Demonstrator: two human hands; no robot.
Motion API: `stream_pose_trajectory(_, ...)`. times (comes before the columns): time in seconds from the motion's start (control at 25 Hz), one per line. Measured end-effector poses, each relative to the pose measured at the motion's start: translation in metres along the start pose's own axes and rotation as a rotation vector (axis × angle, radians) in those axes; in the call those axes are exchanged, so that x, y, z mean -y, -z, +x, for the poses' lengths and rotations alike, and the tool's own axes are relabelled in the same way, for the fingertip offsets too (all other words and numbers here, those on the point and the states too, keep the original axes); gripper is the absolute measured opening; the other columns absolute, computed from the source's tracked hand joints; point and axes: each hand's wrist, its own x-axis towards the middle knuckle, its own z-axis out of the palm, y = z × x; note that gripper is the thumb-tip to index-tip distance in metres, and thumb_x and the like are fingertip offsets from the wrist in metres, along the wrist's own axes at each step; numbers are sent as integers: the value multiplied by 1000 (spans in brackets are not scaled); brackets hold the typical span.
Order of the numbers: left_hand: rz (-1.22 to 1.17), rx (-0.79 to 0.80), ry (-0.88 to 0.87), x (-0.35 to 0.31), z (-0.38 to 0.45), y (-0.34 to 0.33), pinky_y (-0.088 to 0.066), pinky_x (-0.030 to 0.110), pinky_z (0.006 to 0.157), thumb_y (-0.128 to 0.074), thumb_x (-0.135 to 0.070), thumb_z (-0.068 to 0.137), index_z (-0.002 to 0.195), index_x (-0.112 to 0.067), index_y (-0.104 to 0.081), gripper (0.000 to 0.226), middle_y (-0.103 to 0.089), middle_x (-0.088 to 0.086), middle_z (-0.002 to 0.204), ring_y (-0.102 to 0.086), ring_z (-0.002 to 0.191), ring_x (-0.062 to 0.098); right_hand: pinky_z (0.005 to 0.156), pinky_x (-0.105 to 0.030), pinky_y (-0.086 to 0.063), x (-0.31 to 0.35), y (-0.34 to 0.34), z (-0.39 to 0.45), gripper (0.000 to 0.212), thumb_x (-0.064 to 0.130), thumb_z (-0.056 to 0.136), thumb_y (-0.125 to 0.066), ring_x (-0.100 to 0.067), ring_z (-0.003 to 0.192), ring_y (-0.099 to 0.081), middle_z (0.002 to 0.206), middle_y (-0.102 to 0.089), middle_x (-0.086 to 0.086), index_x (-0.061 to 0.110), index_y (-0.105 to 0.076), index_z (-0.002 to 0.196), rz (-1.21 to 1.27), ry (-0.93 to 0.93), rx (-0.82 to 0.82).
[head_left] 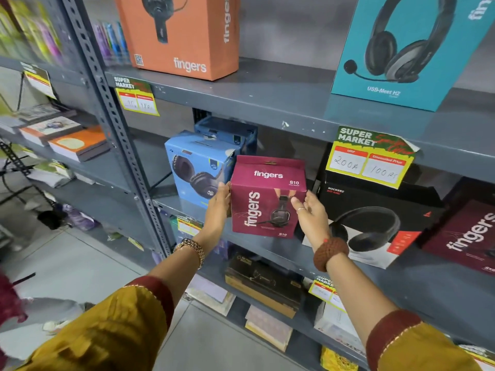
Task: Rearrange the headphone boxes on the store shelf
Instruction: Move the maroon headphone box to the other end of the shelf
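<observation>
Both hands, left hand (218, 207) and right hand (310, 212), clamp the maroon box (265, 199) by its sides at the middle shelf (267, 247), likely mid-placement; next it needs settling between blue box (198, 170) and black box (375, 218).

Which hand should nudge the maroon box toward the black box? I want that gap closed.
Probably the left hand: it presses the maroon box's far side from the black box. The right hand sits in the gap.

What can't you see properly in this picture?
Head view:
- Dark blue box: mostly hidden behind the light blue headphone box.
- Orange Fingers box: top cut off by the frame edge.
- Left price tag: handwriting too smudged to read.
- Far-left packets: blurred.
</observation>
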Motion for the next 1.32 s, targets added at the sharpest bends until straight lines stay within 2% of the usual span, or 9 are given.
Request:
stream_pose_trajectory(0.04,-8,4,-12,0,-8,0,-41,3,80,-13,-50,96,129,-26,-50,55,-56,-14,118,-56,99,-4,104,-27,-34,2,3,-7,48,19,96,-49,-13,128,-45,133,-52,2,12,-40,142,12,3,12)
stream_pose_trajectory(0.16,-17,-50,-67,2,-36,-2,-27,25,105,-10,-56,93,127,-36,-49,56,-52,-11,132,-46,123,9,103,-23,-33,5,16,-29,47,13,96,-49,-16,131,-46,139,-52,-3,11,-42,142,42,45,35)
stream_pose_trajectory(0.24,-44,-110,-51,3,-61,-9,-25,33,112,-12,-58,92,134,-28,-46,61,-47,-2,143,-42,131,16,104,-24,-36,2,34,-49,45,13,94,-51,-16,129,-49,138,-55,-3,12,-47,139,61,68,60)
stream_pose_trajectory(0.4,-110,-150,-56,6,-129,-41,-35,32,101,-13,-53,94,138,-21,-42,61,-48,3,140,-45,125,18,102,-25,-40,-11,85,-101,41,16,94,-52,-9,118,-52,128,-58,4,14,-51,136,97,69,95)
stream_pose_trajectory(0.56,-148,-129,-55,8,-192,-104,-32,33,106,-14,-51,95,138,-19,-40,60,-49,-3,133,-46,121,15,102,-31,-44,-32,159,-147,40,21,94,-52,-13,115,-56,120,-60,6,15,-54,133,140,49,45)
stream_pose_trajectory(0.72,-163,3,-53,10,-226,-186,-38,25,95,-12,-45,96,137,-18,-41,57,-50,-4,126,-48,114,12,109,-41,-41,-55,244,-178,45,24,92,-56,-18,123,-54,135,-57,-4,10,-52,135,163,-3,-117)
stream_pose_trajectory(0.84,-134,82,-30,11,-235,-246,-41,31,96,-14,-46,96,126,-27,-48,49,-55,-4,121,-52,117,19,108,-38,-41,-65,303,-191,44,24,92,-56,-17,122,-54,135,-56,-2,13,-53,134,165,-49,-237)
stream_pose_trajectory(1.0,-113,236,-11,1,-240,-324,-38,34,97,-14,-46,96,117,-32,-48,42,-53,-10,113,-49,110,15,105,-32,-41,-71,371,-191,41,23,93,-54,-19,119,-55,134,-57,-5,10,-55,132,168,-54,-399)
stream_pose_trajectory(1.32,-82,412,22,2,-202,-400,-38,31,104,-12,-52,94,135,-24,-41,58,-52,-5,120,-50,115,13,110,-39,-38,-93,430,-156,31,30,91,-55,-22,120,-54,123,-59,-3,16,-58,118,208,-164,-475)
